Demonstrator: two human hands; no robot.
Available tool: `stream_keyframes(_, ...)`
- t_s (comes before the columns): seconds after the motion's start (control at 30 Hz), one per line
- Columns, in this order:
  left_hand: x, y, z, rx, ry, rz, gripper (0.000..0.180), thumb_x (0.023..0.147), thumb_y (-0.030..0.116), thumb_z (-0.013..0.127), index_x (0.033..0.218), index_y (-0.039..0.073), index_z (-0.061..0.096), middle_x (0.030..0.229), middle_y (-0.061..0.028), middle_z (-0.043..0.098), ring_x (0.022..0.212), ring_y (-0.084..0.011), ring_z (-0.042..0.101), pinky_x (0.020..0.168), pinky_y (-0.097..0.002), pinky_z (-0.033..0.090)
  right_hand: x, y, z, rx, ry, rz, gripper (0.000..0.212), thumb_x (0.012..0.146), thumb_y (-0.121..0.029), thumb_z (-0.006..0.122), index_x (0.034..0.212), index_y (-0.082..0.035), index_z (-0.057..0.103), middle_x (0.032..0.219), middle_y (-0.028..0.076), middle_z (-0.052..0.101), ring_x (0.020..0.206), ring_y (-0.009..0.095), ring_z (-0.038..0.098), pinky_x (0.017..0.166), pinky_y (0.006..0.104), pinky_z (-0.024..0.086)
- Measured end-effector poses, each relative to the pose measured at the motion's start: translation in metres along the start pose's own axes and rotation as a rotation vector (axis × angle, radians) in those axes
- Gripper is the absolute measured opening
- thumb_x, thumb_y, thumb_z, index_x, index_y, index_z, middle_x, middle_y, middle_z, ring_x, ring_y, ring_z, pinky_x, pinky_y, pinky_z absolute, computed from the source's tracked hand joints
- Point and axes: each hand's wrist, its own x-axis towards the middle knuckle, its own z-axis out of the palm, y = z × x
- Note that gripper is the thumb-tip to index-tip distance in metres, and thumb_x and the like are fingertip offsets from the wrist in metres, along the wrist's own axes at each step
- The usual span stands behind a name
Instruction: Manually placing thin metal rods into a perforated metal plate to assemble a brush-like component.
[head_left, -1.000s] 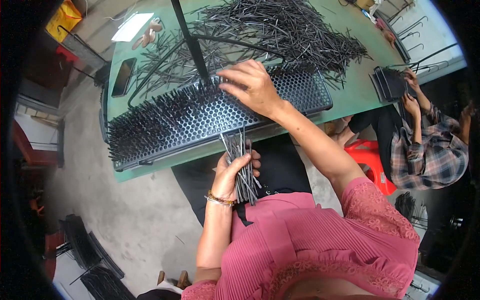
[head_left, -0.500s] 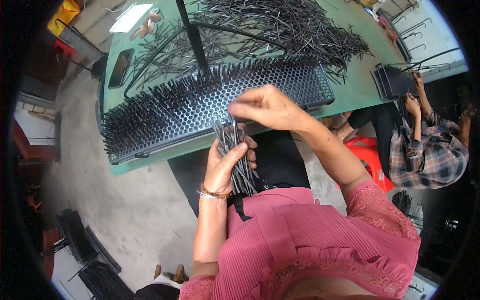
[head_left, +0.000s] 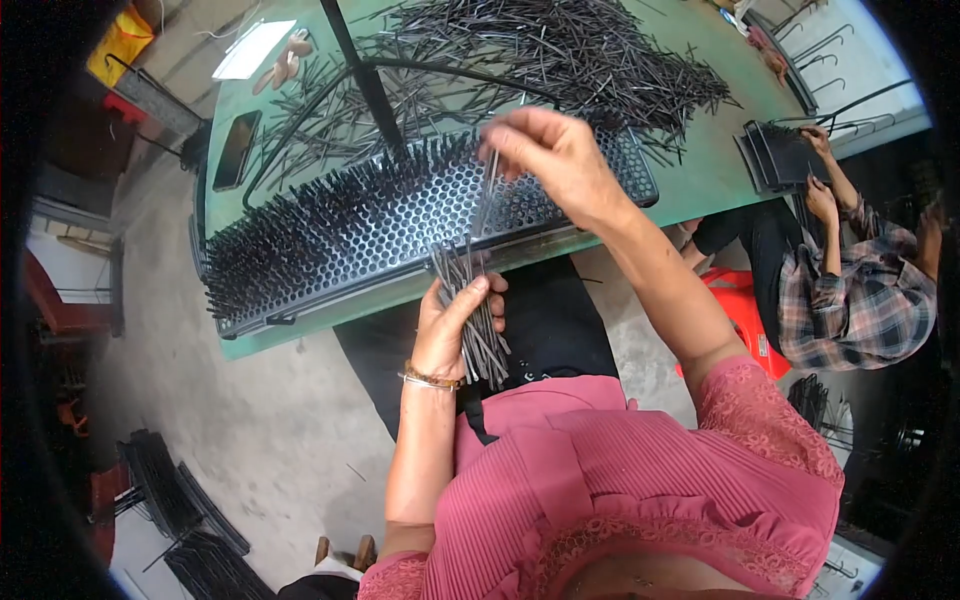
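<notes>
My left hand (head_left: 448, 325) is closed around a bundle of thin dark grey sticks (head_left: 484, 355), just off the front edge of a perforated metal rack (head_left: 425, 218). Above the rack's right half, my right hand (head_left: 562, 160) pinches a single thin stick (head_left: 487, 195) that hangs down from its fingertips. Many dark sticks (head_left: 265, 250) stand upright in the rack's holes, dense at the left and along the back edge. Holes in the middle and front right show no sticks. Whether the pinched stick's lower end touches the rack is hard to see.
A large heap of loose sticks (head_left: 580, 50) covers the back of the green table (head_left: 690, 190). A black post with curved arms (head_left: 372, 100) rises behind the rack. A phone (head_left: 236, 150) lies at left. At right, a co-worker in a plaid shirt (head_left: 850, 300) handles another rack (head_left: 775, 155).
My right hand has moved up and away from the bundle, drawing a stick with it over the rack. My left hand keeps its hold on the bundle, almost unmoved.
</notes>
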Motion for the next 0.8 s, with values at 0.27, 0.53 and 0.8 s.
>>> stream_keyframes(0.27,0.004,-0.005,0.006,-0.055,0.009,-0.058,0.031,0.081,0.007,0.064,0.109,-0.001,0.053,0.092,-0.0125,0.063,0.075,-0.0147,0.060,0.063,-0.0263,0.053,0.037,0.031,0.005,-0.216,0.211,-0.288,0.019,0.090,-0.012,0.057,0.101,0.003,0.060,0.088,0.006,0.066,0.083,0.010,0.061,0.075,0.0227,0.049)
stream_keyframes(0.53,0.002,-0.009,-0.001,-0.071,-0.022,-0.080,0.031,0.081,0.008,0.064,0.109,-0.002,0.053,0.093,-0.0125,0.062,0.075,-0.0156,0.061,0.065,-0.0271,0.053,0.039,0.036,0.014,-0.363,0.172,-0.367,0.018,0.089,-0.012,0.058,0.101,0.001,0.062,0.089,0.006,0.067,0.083,0.010,0.062,0.073,0.0222,0.049)
stream_keyframes(0.8,-0.003,-0.003,0.005,-0.136,0.012,-0.115,0.032,0.082,0.008,0.064,0.110,-0.002,0.053,0.093,-0.0113,0.062,0.077,-0.0166,0.062,0.069,-0.0300,0.056,0.028,0.043,0.021,-0.673,0.164,-0.594,0.018,0.080,-0.012,0.066,0.096,-0.004,0.066,0.090,0.009,0.066,0.082,0.023,0.061,0.075,0.0313,0.046)
